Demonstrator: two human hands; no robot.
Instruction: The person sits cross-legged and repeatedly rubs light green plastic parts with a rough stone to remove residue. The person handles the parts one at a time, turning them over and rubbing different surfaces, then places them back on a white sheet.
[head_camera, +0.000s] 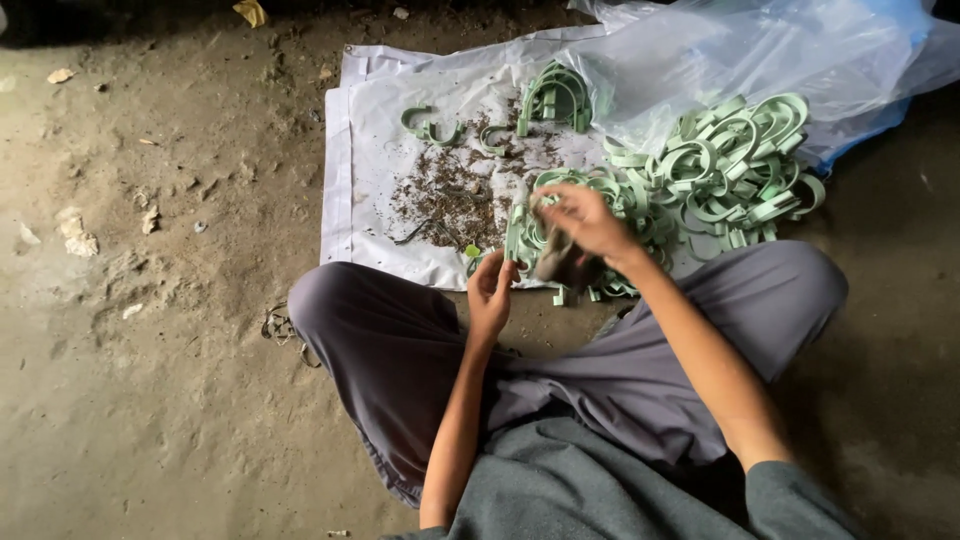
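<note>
— On the floor in front of my crossed legs, what have your hands got?

— My right hand (585, 222) is closed round a small dark tool (562, 262), though I can't make out what kind. My left hand (490, 290) pinches the end of a pale green plastic clip (517, 235), a curved U-shaped piece, right at the near edge of the white sheet (360, 190).

— How would you do it cleanly?

— I judge it best to keep the clip steady over the sheet, so the brown scraps (445, 195) fall there and not on the dirt floor (150, 300), and to work away from my left fingers.

— And the containers?

— The clear plastic bag (760, 50) lies open at the far right; green clips spill from its mouth in a heap (735, 160). I can't tell whether more sit deeper inside. A nested stack of clips (556, 98) stands on the sheet, and two loose ones (430, 125) lie beside the scraps.
</note>
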